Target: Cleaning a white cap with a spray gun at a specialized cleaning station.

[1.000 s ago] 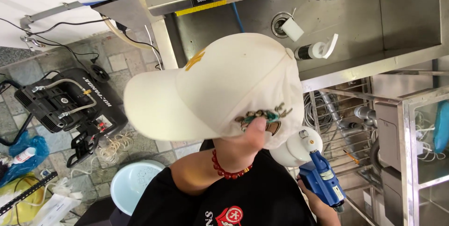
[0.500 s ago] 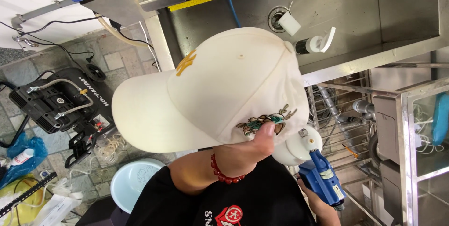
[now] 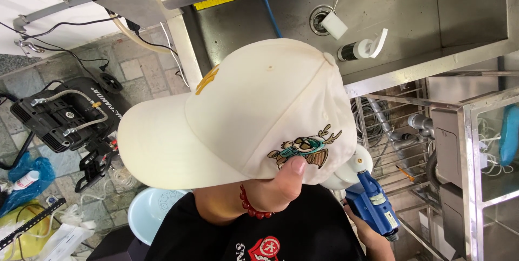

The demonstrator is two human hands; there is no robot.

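Gripping the cream cap point(image 3: 254, 120) from below, the left hand point(image 3: 273, 188) is closed on its back edge. The thumb lies pressed flat on the cloth, just under the embroidered patch point(image 3: 305, 148) on the side of the cap. I see a red bead bracelet point(image 3: 251, 207) around this wrist. The cap fills the middle of my view, with its brim pointing to the left, and it is held up in front of the black shirt point(image 3: 303, 234).

The right hand point(image 3: 370, 234) is low at the right and only partly visible. Its fingers are wrapped around the handle of a blue handheld tool point(image 3: 373, 204). The white round head point(image 3: 351, 169) of this tool is touching the back rim of the cap, just beside the left thumb.

Behind the cap, at the top, I see a steel sink point(image 3: 432, 23). A white bottle point(image 3: 359, 49) lies on its side in it, near the drain point(image 3: 319, 18). To the right, under the sink, stands a wire rack point(image 3: 389, 131) with hoses. Far to the left, a black machine point(image 3: 65, 118) sits on the tiled floor point(image 3: 130, 69), well apart from both hands.
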